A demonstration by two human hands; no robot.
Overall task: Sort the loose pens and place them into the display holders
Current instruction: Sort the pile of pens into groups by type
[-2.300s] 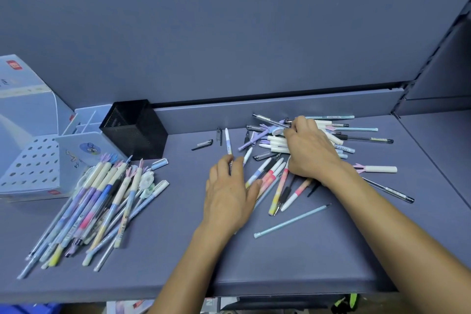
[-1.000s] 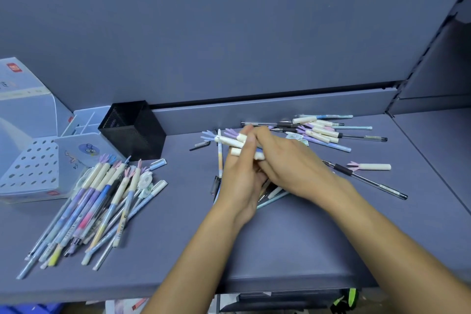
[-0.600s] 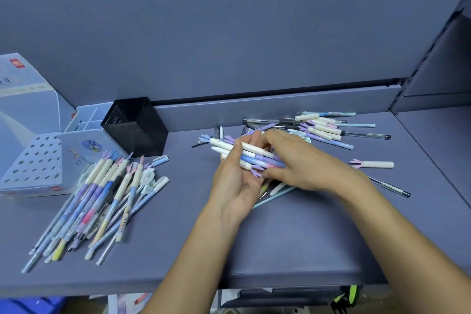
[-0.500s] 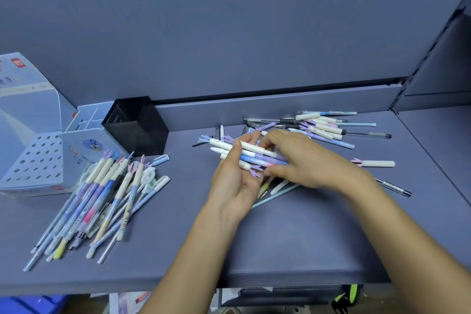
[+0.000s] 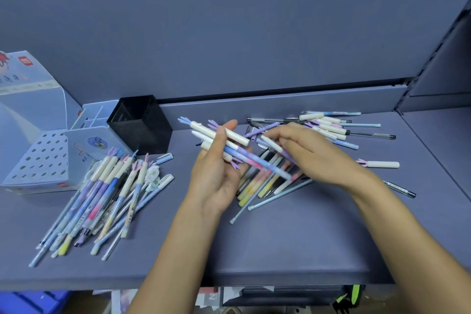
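The white display box at far left carries a small red logo, too small to read; print on the pens is also illegible. The left hand grips a bundle of pens, thumb across them, above the shelf. The right hand pinches one pen just right of it. Loose pens lie beneath both hands. Another pile lies left, near a black mesh holder.

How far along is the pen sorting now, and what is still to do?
Done: one group of pens lies gathered beside the white holder. In hand: the left hand grips a bundle, and the right hand pinches another pen. Left: loose pens lie on the shelf, and no pen stands in the holder or the black cup yet.
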